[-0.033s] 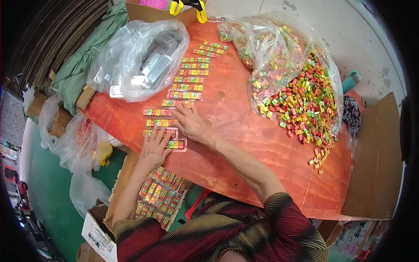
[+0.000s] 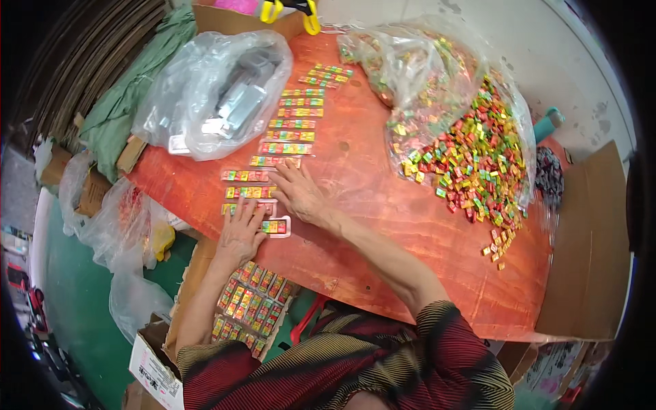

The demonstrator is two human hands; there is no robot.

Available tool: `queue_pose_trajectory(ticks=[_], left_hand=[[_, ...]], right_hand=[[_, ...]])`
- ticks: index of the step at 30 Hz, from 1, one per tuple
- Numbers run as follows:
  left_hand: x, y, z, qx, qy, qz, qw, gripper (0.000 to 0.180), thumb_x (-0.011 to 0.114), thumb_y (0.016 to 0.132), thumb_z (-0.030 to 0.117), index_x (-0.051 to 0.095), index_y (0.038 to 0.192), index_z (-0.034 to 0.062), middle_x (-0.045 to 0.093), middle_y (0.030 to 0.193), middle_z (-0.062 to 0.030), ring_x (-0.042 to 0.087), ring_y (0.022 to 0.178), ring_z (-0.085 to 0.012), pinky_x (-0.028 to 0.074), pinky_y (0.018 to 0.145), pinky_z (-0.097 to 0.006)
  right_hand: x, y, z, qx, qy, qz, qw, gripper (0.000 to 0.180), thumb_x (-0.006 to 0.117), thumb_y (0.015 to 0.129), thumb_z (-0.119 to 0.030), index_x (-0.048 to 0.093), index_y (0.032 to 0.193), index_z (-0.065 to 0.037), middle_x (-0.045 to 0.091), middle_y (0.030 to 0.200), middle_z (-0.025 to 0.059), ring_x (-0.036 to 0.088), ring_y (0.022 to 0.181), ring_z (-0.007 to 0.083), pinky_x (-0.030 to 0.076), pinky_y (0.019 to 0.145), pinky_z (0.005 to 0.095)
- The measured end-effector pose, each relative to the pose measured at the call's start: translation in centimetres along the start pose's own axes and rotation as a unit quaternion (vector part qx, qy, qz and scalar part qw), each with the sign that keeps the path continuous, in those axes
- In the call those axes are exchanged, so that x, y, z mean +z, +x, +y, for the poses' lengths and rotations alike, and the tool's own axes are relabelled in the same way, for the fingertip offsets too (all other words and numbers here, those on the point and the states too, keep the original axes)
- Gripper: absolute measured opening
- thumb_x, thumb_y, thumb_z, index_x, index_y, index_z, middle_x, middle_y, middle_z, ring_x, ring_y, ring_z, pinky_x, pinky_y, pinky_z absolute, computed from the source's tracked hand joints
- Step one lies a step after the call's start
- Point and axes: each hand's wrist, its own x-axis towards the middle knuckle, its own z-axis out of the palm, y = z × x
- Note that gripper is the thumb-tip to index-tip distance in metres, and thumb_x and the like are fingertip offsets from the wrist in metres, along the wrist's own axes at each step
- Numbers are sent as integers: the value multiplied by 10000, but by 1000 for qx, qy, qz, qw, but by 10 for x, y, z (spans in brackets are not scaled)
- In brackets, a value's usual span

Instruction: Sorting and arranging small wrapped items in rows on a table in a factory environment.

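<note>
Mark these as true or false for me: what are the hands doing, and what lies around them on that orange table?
1. Both hands lie flat on the orange table. True: left hand, right hand.
2. The filled strips form a row running away from the person. True.
3. The loose coloured pieces are piled to the person's left. False: they spill from a clear bag on the right.
4. The box below the table edge is empty. False: it holds packed strips.
5. The left hand holds scissors. False: it holds nothing.
</note>
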Motion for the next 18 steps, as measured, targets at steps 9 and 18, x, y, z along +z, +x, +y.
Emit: queue_pose_trajectory(ticks=[9, 18], left_hand=[[44, -1, -39, -57, -26, 124, 990, 588, 444, 853, 353, 310, 1343, 57, 282, 1378, -186, 234, 1281, -364, 191, 1024, -479], [35, 33, 42, -52, 28, 165, 984, 511, 422, 885, 280, 327, 1337, 59, 257, 1400, -164, 194, 1310, -338, 152, 1042, -490]], right_hand=[[-49, -117, -20, 48, 13, 49, 998, 372, 582, 802, -192, 508, 1135, -42, 478, 1166, 164, 403, 1150, 337, 317, 965, 476], [-212, -315, 20, 435, -383, 227, 783, 538, 599, 763, -173, 393, 1231, -4, 381, 1232, 258, 372, 1098, 416, 317, 926, 483]])
